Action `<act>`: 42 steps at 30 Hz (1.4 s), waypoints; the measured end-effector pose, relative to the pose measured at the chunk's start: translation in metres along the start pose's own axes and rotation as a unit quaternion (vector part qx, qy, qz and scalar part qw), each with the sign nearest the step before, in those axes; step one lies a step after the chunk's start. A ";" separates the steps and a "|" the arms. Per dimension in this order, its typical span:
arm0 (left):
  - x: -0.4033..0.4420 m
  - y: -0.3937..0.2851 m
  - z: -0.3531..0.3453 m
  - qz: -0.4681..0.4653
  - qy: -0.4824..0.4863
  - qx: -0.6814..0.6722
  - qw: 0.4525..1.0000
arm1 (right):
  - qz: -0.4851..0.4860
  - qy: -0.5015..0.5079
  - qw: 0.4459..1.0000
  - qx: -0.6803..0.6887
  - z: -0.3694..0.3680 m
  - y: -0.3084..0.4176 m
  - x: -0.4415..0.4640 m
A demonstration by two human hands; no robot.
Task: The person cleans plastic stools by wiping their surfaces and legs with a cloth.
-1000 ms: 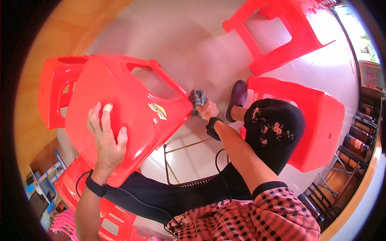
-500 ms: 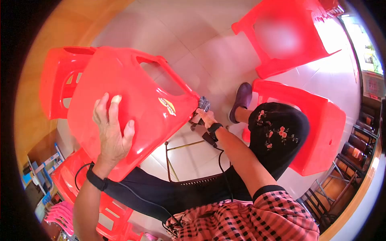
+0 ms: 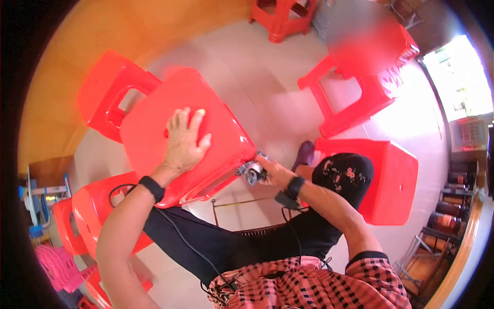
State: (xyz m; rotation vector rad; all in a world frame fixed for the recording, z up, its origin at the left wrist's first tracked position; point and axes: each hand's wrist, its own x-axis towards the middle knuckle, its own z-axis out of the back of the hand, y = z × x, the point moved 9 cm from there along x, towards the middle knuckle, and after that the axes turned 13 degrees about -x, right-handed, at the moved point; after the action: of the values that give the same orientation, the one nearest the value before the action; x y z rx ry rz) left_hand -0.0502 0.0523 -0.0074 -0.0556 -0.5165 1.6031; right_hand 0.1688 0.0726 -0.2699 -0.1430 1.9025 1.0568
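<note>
Right hand (image 3: 277, 173): closed around 1 crumpled grey cloth (image 3: 251, 171), bunched in the fingers. Cloth sits at the right-hand corner of 1 red stool (image 3: 218, 116); whether it presses on the plastic cannot be told.

Left hand (image 3: 186, 145): spread, palm down on the seat of that same stool, fingers slightly apart, grasping nothing. Stool lies in front of the person, left of centre, seat facing the camera.

Wrists: 2 black bands, 1 on each; right band (image 3: 295, 186), left band (image 3: 152, 188). Thin dark cables run near both arms; count unclear.

Below the hands: black trousers (image 3: 190, 244), flower print at 1 knee; 1 dark shoe (image 3: 304, 154) visible. Between the legs, 1 thin metal frame (image 3: 242, 203), partly hidden.

Other red stools, by position:
– upper left, 1 (image 3: 110, 90), just beside the worked stool;
– right, 1 (image 3: 393, 180), beside the knee;
– upper right, 1 (image 3: 342, 121), partly blurred;
– top, 1 (image 3: 280, 20), cut by the edge of view.

Lower left: more red plastic (image 3: 103, 206), pieces overlapping, count uncertain; near it, a pink stack (image 3: 59, 265), number not readable.
</note>
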 end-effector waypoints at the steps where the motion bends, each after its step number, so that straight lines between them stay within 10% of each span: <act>1: 0.000 0.000 -0.001 -0.005 -0.002 -0.016 1.000 | 0.104 -0.036 0.991 -0.077 -0.003 0.014 -0.013; 4: 0.000 -0.004 0.005 -0.004 -0.012 -0.022 1.000 | 0.023 -0.054 0.987 0.152 -0.041 0.026 -0.055; 9: 0.002 -0.012 0.009 -0.014 0.002 -0.025 1.000 | 0.194 -0.055 0.975 0.096 -0.060 0.047 -0.084; 11: 0.001 -0.013 0.011 -0.019 -0.003 -0.023 1.000 | 0.067 -0.143 0.982 0.100 -0.074 0.079 -0.152; 16: -0.001 -0.010 0.010 -0.025 -0.015 -0.013 0.999 | 0.163 -0.124 0.976 0.073 -0.082 0.132 -0.188; 18: 0.000 -0.010 0.007 -0.023 0.005 -0.030 0.999 | 0.414 -0.144 0.882 -0.174 -0.088 0.197 -0.218; 20: -0.001 -0.010 0.006 -0.019 -0.005 -0.020 1.000 | 0.438 -0.154 0.833 -0.302 -0.098 0.237 -0.224; 22: -0.003 -0.006 0.004 -0.046 -0.025 -0.038 0.998 | 0.385 -0.292 0.650 -0.586 -0.107 0.266 -0.210; 25: 0.000 -0.007 0.009 -0.046 -0.024 -0.078 0.996 | 0.546 -0.355 0.584 -0.484 -0.124 0.286 -0.203; 34: -0.007 -0.010 0.016 -0.049 -0.053 -0.086 0.994 | 0.503 -0.333 0.596 -0.530 -0.118 0.275 -0.144; 40: -0.067 0.012 0.044 0.160 0.088 -0.121 0.976 | 0.499 -0.348 0.590 -0.531 -0.116 0.273 -0.140; 42: -0.098 0.024 0.101 0.148 -0.169 -0.083 0.971 | 0.513 -0.344 0.581 -0.530 -0.118 0.273 -0.138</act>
State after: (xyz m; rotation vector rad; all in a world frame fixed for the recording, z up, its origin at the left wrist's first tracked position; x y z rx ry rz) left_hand -0.0961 -0.0714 0.0472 0.0159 -0.9422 1.8696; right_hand 0.0356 0.1152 0.0268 0.7120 0.2470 2.4542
